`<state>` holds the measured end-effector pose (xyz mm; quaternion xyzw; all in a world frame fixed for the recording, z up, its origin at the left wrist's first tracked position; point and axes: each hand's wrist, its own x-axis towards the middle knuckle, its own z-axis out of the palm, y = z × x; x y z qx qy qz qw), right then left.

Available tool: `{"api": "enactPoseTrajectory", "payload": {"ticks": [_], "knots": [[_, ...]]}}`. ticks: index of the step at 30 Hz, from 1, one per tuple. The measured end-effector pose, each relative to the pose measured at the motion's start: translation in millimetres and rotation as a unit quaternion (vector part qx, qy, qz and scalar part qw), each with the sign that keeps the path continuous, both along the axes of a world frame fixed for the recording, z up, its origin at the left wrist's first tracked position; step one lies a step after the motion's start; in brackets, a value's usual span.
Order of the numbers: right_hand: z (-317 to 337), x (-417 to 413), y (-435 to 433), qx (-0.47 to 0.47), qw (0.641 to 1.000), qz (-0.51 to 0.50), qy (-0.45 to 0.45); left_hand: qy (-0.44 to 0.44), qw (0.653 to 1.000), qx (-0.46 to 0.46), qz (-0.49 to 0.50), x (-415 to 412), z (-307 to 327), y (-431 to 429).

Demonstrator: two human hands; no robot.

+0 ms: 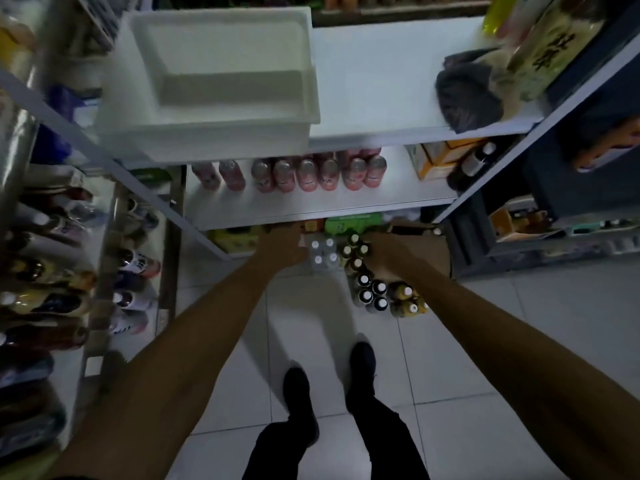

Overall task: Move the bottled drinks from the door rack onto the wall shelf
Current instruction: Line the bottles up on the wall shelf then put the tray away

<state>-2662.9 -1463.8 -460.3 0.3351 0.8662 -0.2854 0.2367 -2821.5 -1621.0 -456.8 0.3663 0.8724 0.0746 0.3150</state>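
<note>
Right hand (382,253) beside round-capped bottles (354,251)

White tub (207,81), white shelf (374,81). Right of tub: black bag (467,98). Below tub: pink cans (306,174), green box (349,221). Further below tub, pale grey tiled floor (485,323): clear pack (323,252) with white caps, dark bottles (379,289) white-capped, yellow bottles (403,301). Trousers (384,441), shoes (362,362) black.

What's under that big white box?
The white box rests on a white shelf. Beneath, on the lower shelf, a row of pink cans shows. Whatever stands behind them is covered by the box and shelf.
</note>
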Motion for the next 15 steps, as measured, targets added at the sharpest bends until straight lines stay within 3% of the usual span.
{"api": "enactPoseTrajectory", "payload": {"ticks": [4,8,15], "knots": [[-81.0,-4.3,22.9,-0.017,1.000,0.000,0.023,-0.024,0.997,-0.062,0.045,5.8,-82.3,24.1],[-170.0,-5.8,34.1,-0.043,0.997,-0.065,0.010,-0.040,0.994,-0.093,0.038,10.5,-182.9,29.7],[-321.0,-8.8,41.1,-0.070,0.995,-0.069,0.005,-0.110,0.984,-0.088,0.106,-0.2,-347.4,22.2]]}}
